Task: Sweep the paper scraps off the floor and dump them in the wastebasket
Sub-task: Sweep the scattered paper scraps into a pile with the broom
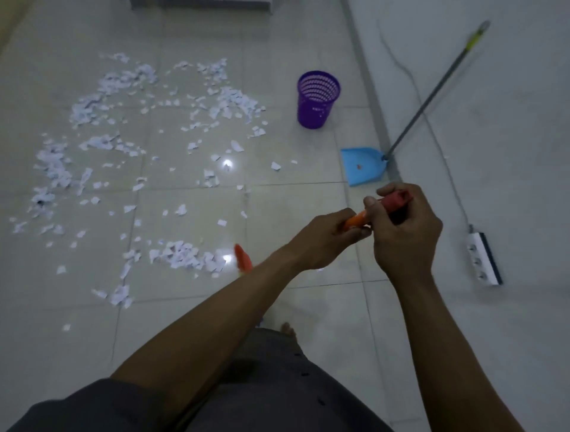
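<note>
White paper scraps (129, 145) lie scattered over the tiled floor at left and centre. A purple mesh wastebasket (317, 100) stands upright beyond them, near the wall. A blue dustpan (364, 166) with a long grey handle (431, 95) rests on the floor and leans on the wall. My left hand (324, 240) and my right hand (404, 228) both grip an orange-red broom handle (398, 200). Its orange lower part (242, 257) shows below my left forearm; the bristles are hidden.
A white power strip (482, 259) with a thin cable lies on the floor against the right wall. My bare foot (288, 330) shows below my arms. Pale furniture (200, 3) stands at the far top edge.
</note>
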